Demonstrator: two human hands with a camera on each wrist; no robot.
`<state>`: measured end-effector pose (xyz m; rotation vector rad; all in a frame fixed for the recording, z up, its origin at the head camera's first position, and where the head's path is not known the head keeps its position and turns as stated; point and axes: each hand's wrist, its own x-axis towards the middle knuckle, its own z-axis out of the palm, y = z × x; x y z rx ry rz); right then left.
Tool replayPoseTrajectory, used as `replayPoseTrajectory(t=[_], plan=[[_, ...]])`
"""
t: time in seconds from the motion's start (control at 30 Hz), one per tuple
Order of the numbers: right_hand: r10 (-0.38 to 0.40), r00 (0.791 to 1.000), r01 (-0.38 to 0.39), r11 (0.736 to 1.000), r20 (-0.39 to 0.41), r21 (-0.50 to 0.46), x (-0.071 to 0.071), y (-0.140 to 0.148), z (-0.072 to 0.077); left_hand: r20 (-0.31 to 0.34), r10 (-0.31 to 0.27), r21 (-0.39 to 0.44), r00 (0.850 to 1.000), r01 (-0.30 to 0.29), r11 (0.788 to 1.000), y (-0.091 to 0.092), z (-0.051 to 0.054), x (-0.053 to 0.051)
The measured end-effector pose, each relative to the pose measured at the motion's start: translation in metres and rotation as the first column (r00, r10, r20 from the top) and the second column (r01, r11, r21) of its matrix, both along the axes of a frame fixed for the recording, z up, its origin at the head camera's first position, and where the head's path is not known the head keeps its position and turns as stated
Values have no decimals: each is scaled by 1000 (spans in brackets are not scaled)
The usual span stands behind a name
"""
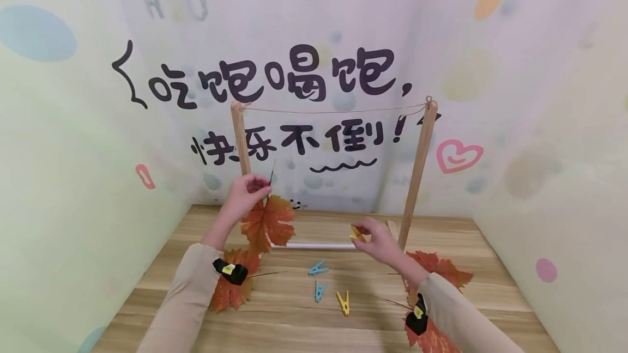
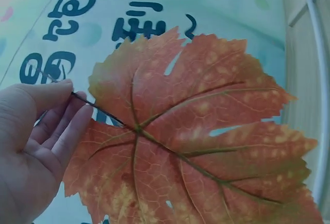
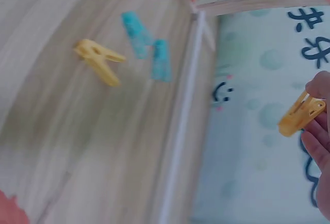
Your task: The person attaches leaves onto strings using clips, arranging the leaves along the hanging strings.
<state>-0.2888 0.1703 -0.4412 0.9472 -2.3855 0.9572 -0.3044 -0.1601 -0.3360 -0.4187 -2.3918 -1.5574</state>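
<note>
My left hand (image 1: 246,196) pinches the dark stem of an orange-red artificial leaf (image 1: 269,222) between thumb and fingers. The leaf blade (image 2: 196,136) hangs below the hand, beside the left post of a wooden frame. Between the thumb and fingers of my right hand (image 1: 379,241) is a yellow clothespin (image 3: 300,114), held above the table near the right post. A thin string (image 1: 333,111) runs between the two post tops, above both hands. On the table lie two blue clothespins (image 1: 319,268) and another yellow clothespin (image 1: 343,303).
Another leaf (image 1: 230,287) lies under the left forearm, and more leaves (image 1: 436,268) lie by the right forearm. The wooden posts (image 1: 419,173) stand upright, with a white bar (image 1: 319,245) low between them. A printed curtain (image 1: 314,26) hangs behind the wooden table (image 1: 284,320).
</note>
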Motion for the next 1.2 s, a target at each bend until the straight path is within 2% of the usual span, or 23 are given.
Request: replayPoseTrajectory(t=[0.13, 0.3, 0.37, 0.43, 0.67, 0.87, 0.93, 1.1, 1.2], plan=[[31, 998, -33, 999, -53, -41, -1, 0, 26, -49, 45, 72, 998, -42, 996, 4, 11, -4], [68, 995, -61, 994, 73, -95, -2, -5, 58, -100, 108, 162, 989, -91, 983, 11, 24, -10], [73, 989, -59, 992, 127, -114, -3, -8, 71, -106, 135, 196, 985, -112, 974, 14, 29, -12], [88, 985, -68, 989, 148, -133, -4, -11, 85, -100, 159, 231, 982, -133, 964, 16, 34, -13], [109, 984, -87, 985, 141, -152, -4, -23, 130, -87, 211, 306, 974, -176, 936, 23, 49, -19], [86, 989, -69, 987, 119, -143, 13, -39, 172, -97, 240, 369, 966, -189, 910, 28, 56, -25], [104, 990, -87, 984, 100, -155, 10, -42, 178, -85, 250, 382, 964, -200, 902, 30, 58, -27], [140, 989, -128, 973, 49, -192, -12, -47, 184, -71, 275, 396, 959, -226, 890, 33, 62, -31], [128, 991, -119, 971, 29, -207, -16, -53, 196, -70, 283, 400, 957, -233, 886, 35, 64, -32]])
